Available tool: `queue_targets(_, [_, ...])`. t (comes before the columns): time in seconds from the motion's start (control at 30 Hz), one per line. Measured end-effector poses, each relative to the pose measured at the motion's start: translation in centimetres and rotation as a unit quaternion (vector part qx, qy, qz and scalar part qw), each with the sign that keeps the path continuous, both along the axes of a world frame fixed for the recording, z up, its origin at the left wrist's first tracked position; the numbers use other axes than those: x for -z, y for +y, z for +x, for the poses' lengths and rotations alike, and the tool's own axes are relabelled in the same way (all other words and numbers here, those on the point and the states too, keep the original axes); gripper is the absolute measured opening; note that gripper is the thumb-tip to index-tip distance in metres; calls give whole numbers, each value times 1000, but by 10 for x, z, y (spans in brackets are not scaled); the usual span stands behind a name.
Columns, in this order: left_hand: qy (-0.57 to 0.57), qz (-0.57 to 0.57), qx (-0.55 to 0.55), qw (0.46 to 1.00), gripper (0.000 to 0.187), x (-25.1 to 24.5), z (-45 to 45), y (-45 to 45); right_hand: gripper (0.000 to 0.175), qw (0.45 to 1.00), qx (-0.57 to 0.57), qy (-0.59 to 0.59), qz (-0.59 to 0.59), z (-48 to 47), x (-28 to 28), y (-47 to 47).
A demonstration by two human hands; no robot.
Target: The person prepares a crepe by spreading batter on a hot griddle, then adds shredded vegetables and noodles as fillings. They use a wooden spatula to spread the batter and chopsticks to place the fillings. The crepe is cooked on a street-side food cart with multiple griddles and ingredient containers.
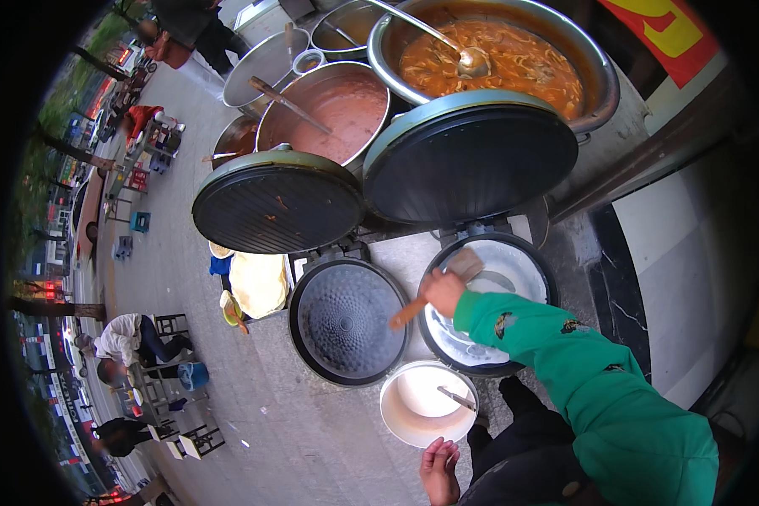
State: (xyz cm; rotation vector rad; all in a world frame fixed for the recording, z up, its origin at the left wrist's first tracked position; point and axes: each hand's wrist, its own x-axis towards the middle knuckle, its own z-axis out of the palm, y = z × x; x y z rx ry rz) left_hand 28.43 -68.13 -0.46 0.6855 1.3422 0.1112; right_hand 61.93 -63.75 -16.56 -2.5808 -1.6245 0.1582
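Note:
My right hand (443,292), in a green sleeve, grips the wooden handle of a flat spreading tool (465,264), perhaps a brush or a scraper. Its wide head lies over the right round electric griddle, where a layer of white batter (517,267) coats the plate unevenly. Below that griddle stands a white bucket (394,422) of white batter with a metal-handled utensil (456,397) in it. Near the bucket's lower rim, my left hand (439,472) holds nothing, its fingers loosely curled. The left griddle (345,322) shows a dimpled dark plate. Both hinged lids are raised.
Behind the raised left lid (278,205) and right lid (474,161) stand a pot of reddish porridge-like food (348,111) and a wide pot of orange-brown soup (512,60) with a ladle. Flatbreads (258,284) lie at left. People sit at low tables farther left.

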Motion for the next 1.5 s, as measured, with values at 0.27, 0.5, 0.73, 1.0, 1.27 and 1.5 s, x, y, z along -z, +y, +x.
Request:
queue_targets(0.27, [-29, 1, -25, 999, 38, -2, -13, 6, 10, 998, -53, 12, -27, -31, -13, -40])
queue_targets(0.5, [-24, 1, -53, 998, 37, 1, -41, 7, 11, 995, -76, -46, -35, -49, 13, -19])
queue_targets(0.73, [-23, 0, -62, 998, 34, 7, -67, 6, 6, 975, -223, 6, 22, -127, 26, -44])
queue_targets(1.0, [-99, 11, -66, 993, 37, -4, -60, 9, 9, 922, -368, 116, -1, -156, -16, -167])
queue_targets(1.27, [-38, 24, -82, 996, 31, -6, -71, -8, 7, 985, -163, -46, -19, -74, 0, -145])
queue_targets(1.5, [-38, 6, -72, 997, 24, -12, -73, -21, 10, 979, -200, 0, -48, -134, 4, -146])
